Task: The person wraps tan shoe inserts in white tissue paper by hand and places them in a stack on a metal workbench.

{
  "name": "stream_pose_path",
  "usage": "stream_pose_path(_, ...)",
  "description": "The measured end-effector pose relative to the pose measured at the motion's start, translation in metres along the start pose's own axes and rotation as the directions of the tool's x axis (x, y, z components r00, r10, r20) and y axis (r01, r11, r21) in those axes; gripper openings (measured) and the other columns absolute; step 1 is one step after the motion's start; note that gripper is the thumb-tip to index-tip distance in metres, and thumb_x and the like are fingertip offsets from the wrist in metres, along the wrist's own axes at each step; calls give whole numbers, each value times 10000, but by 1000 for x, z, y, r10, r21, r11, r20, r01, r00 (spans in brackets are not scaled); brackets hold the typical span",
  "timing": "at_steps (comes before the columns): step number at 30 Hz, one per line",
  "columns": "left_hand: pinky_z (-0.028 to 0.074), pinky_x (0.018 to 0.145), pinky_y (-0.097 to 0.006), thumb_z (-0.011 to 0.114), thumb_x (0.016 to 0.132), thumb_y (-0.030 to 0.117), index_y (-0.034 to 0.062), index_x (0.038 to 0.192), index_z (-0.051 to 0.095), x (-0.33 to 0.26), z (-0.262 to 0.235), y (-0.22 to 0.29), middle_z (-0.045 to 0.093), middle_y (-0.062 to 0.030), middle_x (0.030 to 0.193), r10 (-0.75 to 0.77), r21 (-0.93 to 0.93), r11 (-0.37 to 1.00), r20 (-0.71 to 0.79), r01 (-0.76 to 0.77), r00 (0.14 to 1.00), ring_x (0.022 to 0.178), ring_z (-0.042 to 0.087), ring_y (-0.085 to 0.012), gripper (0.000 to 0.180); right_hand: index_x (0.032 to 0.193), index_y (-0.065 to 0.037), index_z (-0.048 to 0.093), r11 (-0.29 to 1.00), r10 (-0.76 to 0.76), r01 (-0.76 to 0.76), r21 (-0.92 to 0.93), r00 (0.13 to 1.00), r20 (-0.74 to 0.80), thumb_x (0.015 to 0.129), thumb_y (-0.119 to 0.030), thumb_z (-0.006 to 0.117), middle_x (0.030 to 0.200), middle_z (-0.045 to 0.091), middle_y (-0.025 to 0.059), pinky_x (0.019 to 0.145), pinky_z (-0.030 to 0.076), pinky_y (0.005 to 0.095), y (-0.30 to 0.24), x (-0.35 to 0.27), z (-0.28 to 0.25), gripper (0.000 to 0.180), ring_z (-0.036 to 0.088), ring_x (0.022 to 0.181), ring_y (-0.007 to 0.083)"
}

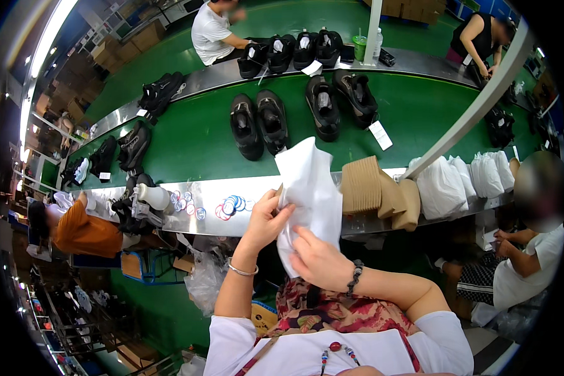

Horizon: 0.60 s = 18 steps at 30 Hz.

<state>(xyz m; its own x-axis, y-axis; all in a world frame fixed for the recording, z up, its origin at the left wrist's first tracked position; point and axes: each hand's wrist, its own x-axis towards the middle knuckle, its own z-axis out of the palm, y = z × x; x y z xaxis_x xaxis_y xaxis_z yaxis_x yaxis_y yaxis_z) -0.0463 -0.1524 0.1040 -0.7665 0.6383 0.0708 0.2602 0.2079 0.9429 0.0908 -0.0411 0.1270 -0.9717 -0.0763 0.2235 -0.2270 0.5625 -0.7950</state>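
A white sheet of paper (308, 182), creased and folded over, stands up in front of me at the metal ledge. My left hand (268, 218) is closed on its left edge, the thumb lying over the paper. A sliver of brown shows beside those fingers; I cannot tell what it is. Lower down, my right hand (319, 258) is closed on the near part of the sheet, fingers bent against its face. Just right of the paper sits a stack of brown cardboard inserts (361, 188). Beyond its top edge, a pair of black shoes (273, 122) rests on the green conveyor belt (200, 135).
Round stickers (234, 205) lie on the ledge to the left, near a white container (155, 197). White paper bundles (442, 188) line the right side. A grey post (467, 113) slants across the belt. More black shoes (324, 108) stand farther off; people sit around.
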Motion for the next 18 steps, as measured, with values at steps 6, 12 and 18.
stream_pose_path(6, 410, 570, -243, 640, 783, 120, -54, 863, 620, 16, -55, -109, 558, -33, 747, -283, -20, 959, -98, 282, 954, 654, 491, -97, 193, 858, 38, 498, 968, 78, -139, 210, 959, 271, 835, -212, 527, 892, 519, 207, 739, 437, 395, 47, 40, 65, 253, 529, 865, 364)
stream_pose_path(12, 463, 575, -257, 662, 775, 145, -75, 892, 633, 23, -81, -200, 647, -63, 758, -466, -40, 885, -100, 464, 879, 652, 567, -101, 251, 960, -1, 564, 930, 323, -322, 176, 946, 23, 819, -211, 560, 907, 574, 177, 725, 461, 372, 119, 77, 113, 253, 563, 808, 332)
stream_pose_path(18, 431, 544, -257, 667, 790, 195, -66, 865, 626, 33, -87, -227, 626, -46, 723, -482, -133, 866, 39, 483, 875, 630, 528, -93, 275, 949, -5, 567, 761, 614, -531, 372, 775, -149, 837, -195, 596, 831, 581, 76, 656, 450, 256, 168, 142, 179, 223, 548, 730, 146)
